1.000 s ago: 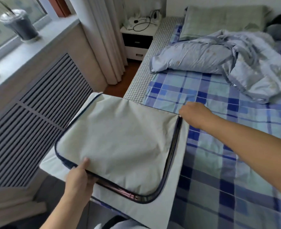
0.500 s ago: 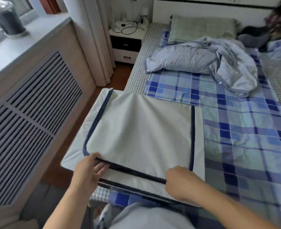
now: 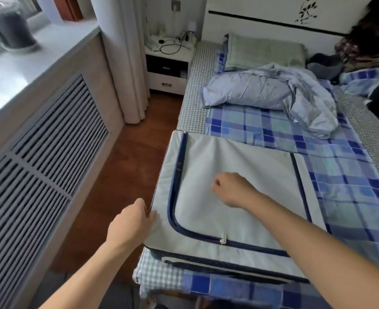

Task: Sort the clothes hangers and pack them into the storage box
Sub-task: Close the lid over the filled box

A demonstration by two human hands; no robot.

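One storage box (image 3: 228,175), a flat pale fabric case edged in dark blue zipper tape, lies on the near corner of the bed (image 3: 351,197), and everything else is placed from it. Its lid is down and the zipper appears run closed along the near and left edges, with one white zipper pull (image 3: 223,238) sitting on the near edge. No clothes hangers show anywhere, so the sorting cannot be checked; if they are inside, the packing looks finished or close to it, and little beyond a final check of the closure would remain. That is a judgement only, since the box's contents are hidden.

The left hand (image 3: 131,221) is at the box's near left corner, its fingers curled against the fabric edge and seemingly gripping it. The right hand (image 3: 232,189) hovers over the middle of the lid, fingers loosely curled with nothing visible between them; whether it touches the fabric cannot be told.

Beyond the box, further up the bed, lie one rumpled pale blue quilt (image 3: 273,92) and one green pillow (image 3: 264,52). Past the box's far left corner stands one white nightstand (image 3: 168,70) beside the curtain (image 3: 123,63). To the box's left runs a slatted radiator cover (image 3: 39,141).
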